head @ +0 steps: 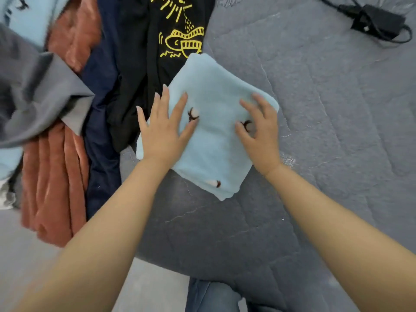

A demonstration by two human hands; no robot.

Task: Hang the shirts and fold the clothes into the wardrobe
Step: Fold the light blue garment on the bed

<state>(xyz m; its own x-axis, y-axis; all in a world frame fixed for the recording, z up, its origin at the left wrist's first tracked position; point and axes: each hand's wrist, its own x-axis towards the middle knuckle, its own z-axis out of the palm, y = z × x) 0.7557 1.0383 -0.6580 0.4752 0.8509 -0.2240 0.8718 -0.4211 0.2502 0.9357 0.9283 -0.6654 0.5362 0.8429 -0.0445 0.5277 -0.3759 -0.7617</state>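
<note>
- Both hands lay on a folded light-blue garment point(216, 140) that rested on a grey quilted bedcover point(326, 109).
- On the garment's left part the left hand point(165, 127) lay flat, its fingers straight and spread, the outer fingers reaching past the cloth's left edge toward the black shirt.
- Toward the garment's right edge sat the right hand point(258, 131), its fingers bent and fanned, the tips touching the cloth; whether they pinched any fold could not be told.
- The garment was folded into a rough square, set cornerwise, with small dark-and-white motifs on its top face, two of them beside the hands and one near its near corner.
- A black T-shirt with a yellow line print point(162, 41) lay just beyond and to the left of the folded garment, its edge under or touching the blue cloth's far-left side.
- Left of it lay a navy garment point(101, 109), then a rust-coloured garment point(56, 176), loosely heaped.
- A grey garment point(33, 97) lay across the heap at the far left, blurred.
- More light-blue fabric point(29, 16) showed at the far left corner.
- A black power adapter with its cable point(378, 21) lay on the bedcover at the far right, well apart from the clothes.
- Blue denim point(209, 298) showed at the near edge, below the bedcover.
</note>
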